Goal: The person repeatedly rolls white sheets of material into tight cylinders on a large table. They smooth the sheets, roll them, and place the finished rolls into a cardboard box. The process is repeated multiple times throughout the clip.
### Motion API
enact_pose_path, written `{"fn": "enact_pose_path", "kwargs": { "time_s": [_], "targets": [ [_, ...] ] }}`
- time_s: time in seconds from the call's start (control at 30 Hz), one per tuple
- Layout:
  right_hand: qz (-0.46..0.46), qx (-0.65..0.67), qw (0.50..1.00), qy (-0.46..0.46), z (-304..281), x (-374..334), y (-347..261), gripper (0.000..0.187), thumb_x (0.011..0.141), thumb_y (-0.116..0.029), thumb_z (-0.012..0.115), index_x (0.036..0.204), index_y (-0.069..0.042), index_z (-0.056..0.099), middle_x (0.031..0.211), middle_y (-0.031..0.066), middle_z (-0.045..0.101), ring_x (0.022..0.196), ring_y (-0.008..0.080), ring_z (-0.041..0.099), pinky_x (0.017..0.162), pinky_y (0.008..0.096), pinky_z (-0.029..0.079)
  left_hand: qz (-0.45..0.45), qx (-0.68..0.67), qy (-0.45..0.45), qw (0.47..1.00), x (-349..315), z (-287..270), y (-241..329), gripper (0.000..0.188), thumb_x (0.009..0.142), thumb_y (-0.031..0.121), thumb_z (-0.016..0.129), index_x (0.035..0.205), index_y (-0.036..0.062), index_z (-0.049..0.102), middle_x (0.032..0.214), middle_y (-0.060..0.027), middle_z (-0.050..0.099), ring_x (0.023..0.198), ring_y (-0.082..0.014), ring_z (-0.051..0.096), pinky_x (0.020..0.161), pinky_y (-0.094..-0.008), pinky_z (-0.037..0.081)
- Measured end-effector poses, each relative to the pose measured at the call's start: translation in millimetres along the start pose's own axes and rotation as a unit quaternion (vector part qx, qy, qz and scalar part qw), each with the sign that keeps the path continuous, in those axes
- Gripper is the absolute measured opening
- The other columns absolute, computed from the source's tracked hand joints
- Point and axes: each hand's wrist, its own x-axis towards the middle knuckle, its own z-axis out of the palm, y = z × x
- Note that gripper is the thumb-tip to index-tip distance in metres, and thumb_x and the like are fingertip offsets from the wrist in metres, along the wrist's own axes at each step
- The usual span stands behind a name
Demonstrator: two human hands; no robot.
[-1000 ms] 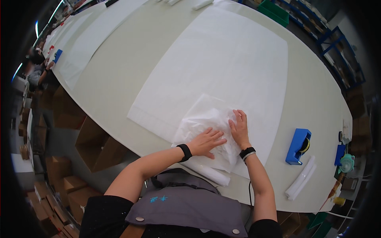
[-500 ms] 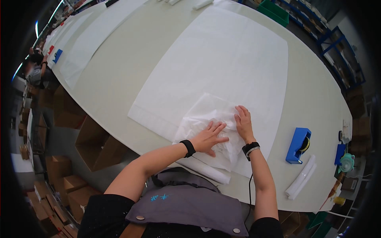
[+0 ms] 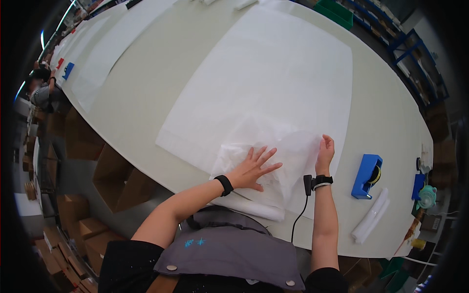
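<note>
Thin, crumpled clear plastic film (image 3: 298,144) lies over the near part of a large white sheet (image 3: 273,73) on the table. My left hand (image 3: 254,171) presses flat on the film, palm down with its fingers spread. To its right, my right hand (image 3: 326,151) is raised slightly with curled fingers, pinching the film's right edge and drawing it up. A rolled white sheet (image 3: 259,209) lies along the table's front edge, below my left hand. Whether the film is a single layer or a bag cannot be made out.
On the right stand a blue tape dispenser (image 3: 367,176) and a short white roll (image 3: 370,217). A green bin (image 3: 334,13) is beyond the far edge. Cardboard boxes (image 3: 119,180) stand on the floor at left. Another person (image 3: 41,90) is at the far left.
My right hand has moved right, from resting on the film to holding its edge up. The film is stretched out further to the right. My left hand stays nearly in place, fingers spread.
</note>
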Motion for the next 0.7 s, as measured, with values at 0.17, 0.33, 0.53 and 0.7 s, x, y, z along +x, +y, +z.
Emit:
{"fn": "enact_pose_path", "kwargs": {
  "time_s": [0.17, 0.33, 0.53, 0.7],
  "targets": [
    [-0.216, -0.119, 0.969, -0.009, 2.9, -95.6, -91.5, 0.037, 0.091, -0.015, 0.071, 0.122, 0.000, 0.055, 0.108, 0.0103, 0.061, 0.101, 0.0237, 0.058, 0.091, 0.0351, 0.048, -0.012, -0.042, 0.022, 0.999, -7.6, 9.2, -5.6, 0.126, 0.060, 0.048, 0.092, 0.161, 0.0261, 0.019, 0.167, -0.0224, 0.002, 0.151, -0.0467, 0.016, 0.116, -0.0690, 0.022],
    [-0.333, -0.393, 0.839, -0.173, 22.0, -174.1, -78.6, 0.039, 0.082, -0.007, 0.073, 0.118, -0.001, 0.060, 0.102, 0.0118, 0.061, 0.097, 0.0302, 0.059, 0.087, 0.0397, 0.049, -0.006, -0.088, 0.051, 0.995, -4.2, 12.0, -6.4, 0.135, 0.057, 0.045, 0.094, 0.162, 0.0163, 0.014, 0.166, -0.0246, 0.003, 0.152, -0.0435, 0.016, 0.119, -0.0647, 0.021],
    [-0.115, -0.150, 0.963, -0.190, -41.6, -169.2, -20.5, 0.026, 0.078, 0.001, 0.066, 0.103, -0.004, 0.068, 0.103, 0.0118, 0.061, 0.099, 0.0308, 0.059, 0.085, 0.0399, 0.051, -0.054, -0.105, 0.036, 0.992, -5.0, 9.9, -8.8, 0.134, 0.057, 0.044, 0.095, 0.162, 0.0181, 0.015, 0.167, -0.0208, 0.004, 0.151, -0.0421, 0.019, 0.118, -0.0654, 0.023],
    [-0.226, -0.281, 0.906, -0.222, -34.9, -177.3, -25.5, 0.019, 0.076, 0.002, 0.066, 0.094, -0.004, 0.067, 0.110, 0.0126, 0.062, 0.106, 0.0337, 0.058, 0.090, 0.0412, 0.050, -0.024, -0.012, 0.036, 0.999, -4.8, -2.9, 0.3, 0.126, 0.060, 0.040, 0.093, 0.161, 0.0273, 0.019, 0.168, -0.0159, 0.004, 0.154, -0.0361, 0.012, 0.118, -0.0668, 0.022]
  ]
}}
